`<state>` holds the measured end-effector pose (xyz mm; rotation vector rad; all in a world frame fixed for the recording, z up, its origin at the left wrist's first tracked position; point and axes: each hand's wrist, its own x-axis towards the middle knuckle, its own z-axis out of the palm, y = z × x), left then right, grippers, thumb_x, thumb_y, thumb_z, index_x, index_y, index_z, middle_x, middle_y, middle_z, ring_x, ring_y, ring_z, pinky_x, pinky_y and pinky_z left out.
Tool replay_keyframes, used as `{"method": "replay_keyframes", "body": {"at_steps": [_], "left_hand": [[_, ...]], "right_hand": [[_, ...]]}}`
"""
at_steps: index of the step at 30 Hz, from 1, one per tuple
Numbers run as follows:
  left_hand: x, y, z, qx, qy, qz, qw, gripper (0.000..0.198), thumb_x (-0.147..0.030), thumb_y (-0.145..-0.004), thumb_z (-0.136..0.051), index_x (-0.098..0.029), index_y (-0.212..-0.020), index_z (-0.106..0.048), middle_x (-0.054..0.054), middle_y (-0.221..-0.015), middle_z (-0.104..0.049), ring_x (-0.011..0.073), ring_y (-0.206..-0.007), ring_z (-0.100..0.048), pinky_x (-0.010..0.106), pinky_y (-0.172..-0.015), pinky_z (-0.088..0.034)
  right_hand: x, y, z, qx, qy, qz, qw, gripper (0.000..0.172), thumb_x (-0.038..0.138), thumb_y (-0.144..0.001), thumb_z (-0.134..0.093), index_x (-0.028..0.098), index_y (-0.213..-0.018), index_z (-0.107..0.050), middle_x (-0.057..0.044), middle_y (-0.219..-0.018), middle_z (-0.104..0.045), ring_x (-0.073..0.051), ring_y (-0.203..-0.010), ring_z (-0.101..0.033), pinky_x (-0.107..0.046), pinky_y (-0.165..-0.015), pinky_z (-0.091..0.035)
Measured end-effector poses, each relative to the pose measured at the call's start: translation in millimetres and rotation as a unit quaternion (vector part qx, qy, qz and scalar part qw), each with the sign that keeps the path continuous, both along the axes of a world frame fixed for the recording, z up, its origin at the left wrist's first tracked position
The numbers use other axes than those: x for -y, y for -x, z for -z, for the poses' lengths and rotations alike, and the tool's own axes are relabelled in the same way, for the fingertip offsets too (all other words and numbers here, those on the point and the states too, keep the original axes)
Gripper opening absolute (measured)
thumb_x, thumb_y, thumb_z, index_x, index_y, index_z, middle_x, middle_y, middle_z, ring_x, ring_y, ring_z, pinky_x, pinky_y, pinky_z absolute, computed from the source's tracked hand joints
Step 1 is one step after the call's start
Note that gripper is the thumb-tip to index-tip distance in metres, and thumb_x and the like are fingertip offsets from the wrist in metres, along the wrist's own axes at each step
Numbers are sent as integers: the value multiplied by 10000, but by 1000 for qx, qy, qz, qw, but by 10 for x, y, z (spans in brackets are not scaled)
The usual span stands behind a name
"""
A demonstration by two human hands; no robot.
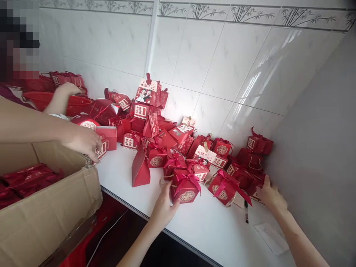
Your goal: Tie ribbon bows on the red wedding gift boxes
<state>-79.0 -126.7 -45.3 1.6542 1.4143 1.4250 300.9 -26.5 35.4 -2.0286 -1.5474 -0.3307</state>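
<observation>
Two hands of the person work at the white worktop (194,230). The left hand (164,205) has its grip closed on one ribboned box (185,189), thumb at the front, fingers along the side. The right hand (274,194) is well to the right of the ribboned box, touching one cluster of red boxes (249,165); whether its grip is wide or narrow I cannot tell.

Just right of the ribboned box sits one similar bow-tied box (221,189); to its left, one tapered box (141,172). Behind it is a heap (164,137) of red boxes, too overlapped to count, with two couple-printed cards showing. Farther right are one black pen (246,211) and one white paper (271,237).

Well left of the ribboned box, one cardboard carton (66,200) contains dark red packages (30,178), their number unclear. Beyond the carton, two co-worker's hands (83,142) are among red boxes, near one red basket (41,100).
</observation>
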Motion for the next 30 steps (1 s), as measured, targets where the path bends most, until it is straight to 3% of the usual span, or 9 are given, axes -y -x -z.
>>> {"method": "replay_keyframes", "body": {"at_steps": [2,6,8,11,17,22,25,28,30], "left_hand": [[2,-3,2,5,-2,4,1000,528,-224,-771,-494,-209,-1267,-313,126,-1310,-417,259,-1214,-437,417,-979,-409],[0,-7,17,13,-5,5,1000,546,-206,-759,-509,-199,-1269,-315,129,-1282,-447,263,-1191,-462,421,-963,-422],[-3,-5,25,17,-9,5,1000,555,-205,-748,-525,-199,-1265,-324,128,-1263,-464,269,-1179,-473,426,-952,-431],[-13,0,35,20,-12,4,1000,550,-205,-740,-539,-206,-1254,-342,123,-1255,-471,272,-1176,-476,428,-949,-431],[-23,3,20,35,-15,4,999,519,-217,-752,-515,-217,-1243,-346,100,-1238,-485,244,-1171,-479,417,-966,-417],[4,13,-34,57,-6,48,997,521,-235,-749,-528,-200,-1237,-348,123,-1250,-477,242,-1150,-493,403,-924,-447],[17,33,-47,67,11,73,995,546,-199,-732,-504,-195,-1252,-335,115,-1195,-514,213,-1086,-536,376,-891,-468],[24,48,-46,67,36,57,995,507,-212,-744,-468,-202,-1237,-351,80,-1060,-574,181,-953,-592,356,-839,-491],[32,45,-50,52,45,42,997,434,-234,-755,-452,-207,-1185,-395,59,-988,-594,173,-886,-604,345,-800,-504]], "right_hand": [[183,447,-49,66,-56,-94,992,502,467,-794,-361,107,-1113,-504,-207,-1058,-500,-375,-947,-529,-521,-772,-443],[726,1418,11,18,-106,-198,974,508,621,-823,-356,194,-1040,-526,-96,-935,-443,-262,-767,-558,-420,-679,-500],[913,1767,69,12,-113,-225,968,507,622,-836,-354,192,-1057,-509,-91,-916,-435,-268,-799,-544,-429,-707,-492],[978,2073,185,46,-113,-239,963,603,649,-828,-339,137,-1119,-468,-165,-1043,-423,-334,-947,-497,-487,-771,-460],[867,2277,371,13,-58,-213,975,658,593,-800,-445,109,-1235,-352,-222,-1185,-378,-387,-1064,-457,-502,-742,-469],[902,2465,359,-68,-1,-246,967,795,580,-741,-527,103,-1310,-242,-227,-1265,-317,-399,-1143,-410,-499,-807,-466],[939,2470,317,-92,19,-249,964,740,528,-751,-521,121,-1311,-258,-203,-1232,-348,-385,-1116,-433,-487,-771,-483],[1015,2219,197,-99,-27,-271,957,649,481,-758,-520,173,-1289,-307,-153,-1162,-412,-335,-1064,-471,-477,-785,-479],[1070,1904,44,-83,-124,-280,948,627,474,-753,-540,198,-1273,-325,-136,-1173,-424,-319,-1097,-441,-503,-874,-423]]}}
